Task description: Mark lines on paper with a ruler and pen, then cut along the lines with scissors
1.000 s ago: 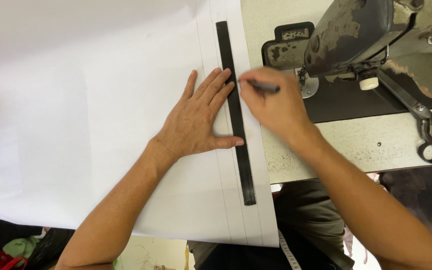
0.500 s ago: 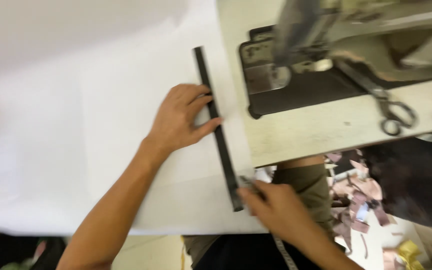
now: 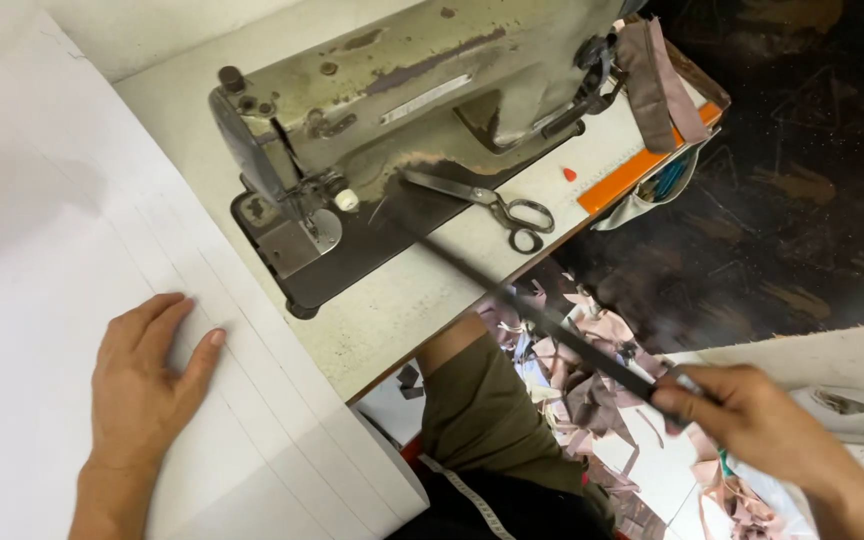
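The black ruler point(image 3: 542, 318) has come off the white sheet point(image 3: 42, 250) since half a second ago: it was lying along the ruled lines beside the left hand, and now it hangs in the air out past the front edge of the sewing machine table point(image 3: 422, 290), blurred with motion. The right hand point(image 3: 742, 415) grips it at its near end, fingers closed round the strip, well to the right of the table and above a heap of pinkish fabric scraps point(image 3: 592, 380). The ruler's far end points back toward the sewing machine point(image 3: 392, 90), reaching over the table edge just in front of the scissors point(image 3: 492, 205).

The left hand point(image 3: 147, 375) lies flat and open on the white sheet, fingers spread, palm down, holding nothing; it rests left of the machine's base, beside the pencilled parallel lines that run along the sheet's edge. The scissors lie closed on the table right against the machine's bed. An orange strip point(image 3: 642, 165) sits at the table's far right corner, with a grey-pink cloth band point(image 3: 657, 80) draped above it
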